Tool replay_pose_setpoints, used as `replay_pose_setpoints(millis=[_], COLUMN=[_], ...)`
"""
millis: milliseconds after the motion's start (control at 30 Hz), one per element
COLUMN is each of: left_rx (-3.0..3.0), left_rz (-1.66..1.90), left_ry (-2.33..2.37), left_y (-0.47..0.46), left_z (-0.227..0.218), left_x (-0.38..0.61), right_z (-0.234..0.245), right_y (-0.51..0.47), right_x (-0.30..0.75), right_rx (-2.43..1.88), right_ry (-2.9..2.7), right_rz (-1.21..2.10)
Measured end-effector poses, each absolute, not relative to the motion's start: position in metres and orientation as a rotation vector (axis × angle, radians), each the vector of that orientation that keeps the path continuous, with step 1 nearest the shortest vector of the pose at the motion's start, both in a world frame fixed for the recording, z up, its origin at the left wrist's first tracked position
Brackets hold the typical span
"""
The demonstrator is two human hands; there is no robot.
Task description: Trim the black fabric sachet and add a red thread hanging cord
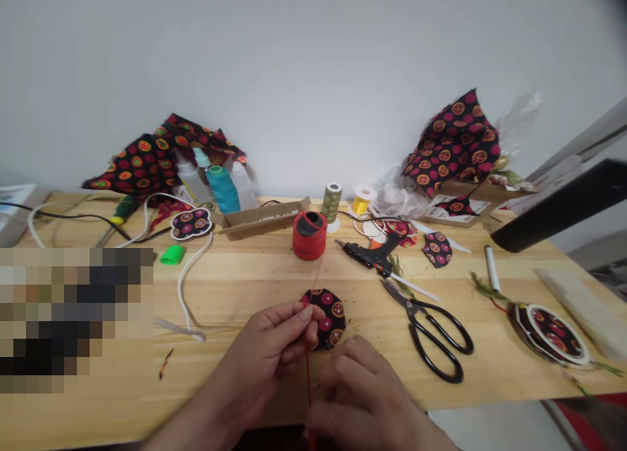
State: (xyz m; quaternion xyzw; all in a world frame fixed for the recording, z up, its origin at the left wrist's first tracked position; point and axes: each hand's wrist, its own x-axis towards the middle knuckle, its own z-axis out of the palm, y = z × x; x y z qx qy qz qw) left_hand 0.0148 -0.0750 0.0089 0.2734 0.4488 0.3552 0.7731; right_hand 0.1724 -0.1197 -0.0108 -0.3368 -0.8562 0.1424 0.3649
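Note:
My left hand [272, 337] pinches a red cord [308, 373] between thumb and forefinger. Lower down, by the table's front edge, my right hand [365, 389] is closed on the same cord, which runs taut between the two. Behind my left fingertips is a round piece of black fabric [334, 314] with a red and orange circle print; whether the fingers touch it I cannot tell. From the hands a thin red strand leads back to a red spool [309, 241] standing on the table. Black-handled scissors [426, 330] lie open to the right of my right hand.
A black glue gun [369, 255] lies beyond the scissors. Fabric-covered round pieces [558, 333] lie at the right. Green [332, 203] and yellow [362, 202] thread spools, a cardboard tray [267, 219] and bottles [242, 185] stand at the back. A white cable [181, 281] crosses the left side.

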Motion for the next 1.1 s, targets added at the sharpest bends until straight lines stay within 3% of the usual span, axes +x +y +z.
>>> replay_pose_setpoints(millis=[267, 767, 967, 1100], left_rx=[0.689, 0.488, 0.502, 0.521], left_rz=[0.85, 0.941, 0.96, 0.987], left_ry=[1.027, 0.863, 0.911, 0.949], left_y=[-0.058, -0.029, -0.028, -0.03], left_z=[0.012, 0.008, 0.01, 0.012], left_x=[0.026, 0.043, 0.046, 0.045], right_z=[0.001, -0.028, -0.034, -0.011], right_y=[-0.116, -0.115, -0.112, -0.1], right_x=[0.182, 0.191, 0.196, 0.202], right_rx=[-0.902, -1.129, -0.988, -1.14], right_ry=[-2.347, -2.242, -2.274, -1.922], right_rz=[0.488, 0.708, 0.607, 0.817])
